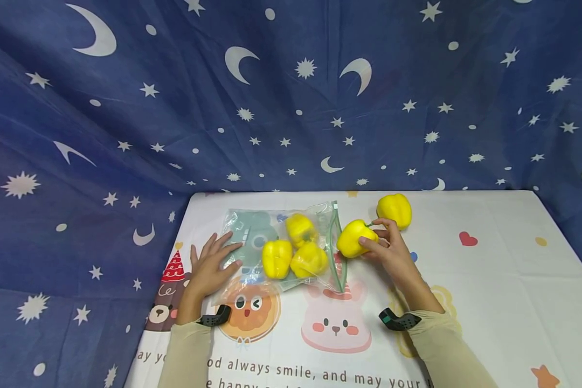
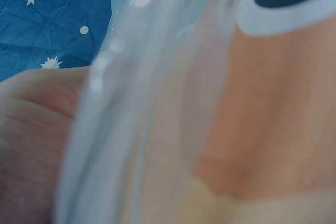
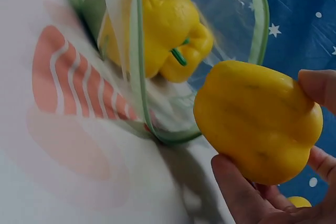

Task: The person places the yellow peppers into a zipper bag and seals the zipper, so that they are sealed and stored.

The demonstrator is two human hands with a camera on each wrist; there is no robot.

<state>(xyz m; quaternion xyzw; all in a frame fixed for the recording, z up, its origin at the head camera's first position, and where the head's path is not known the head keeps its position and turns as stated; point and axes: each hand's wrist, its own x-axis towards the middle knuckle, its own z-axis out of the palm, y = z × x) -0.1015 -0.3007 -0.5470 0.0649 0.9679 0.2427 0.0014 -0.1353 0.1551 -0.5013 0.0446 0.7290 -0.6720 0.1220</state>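
A clear zip bag (image 1: pixel 252 226) with a green-edged mouth lies on the table, its mouth spread apart toward the right. Inside it are three yellow bell peppers (image 1: pixel 277 260). My left hand (image 1: pixel 212 269) rests on the bag's closed left end with its fingers spread; the left wrist view shows mostly blurred plastic beside that hand. In my right hand (image 1: pixel 390 250) a yellow bell pepper (image 3: pixel 257 121) is gripped between thumb and fingers, just outside the bag's mouth (image 3: pixel 262 30). Another yellow bell pepper (image 1: pixel 394 210) sits on the table behind the right hand.
A white tablecloth (image 1: pixel 494 291) printed with cartoon figures and lettering covers the table. Behind and to the left hangs a dark blue curtain (image 1: pixel 291 97) with moons and stars, meeting the table's far edge.
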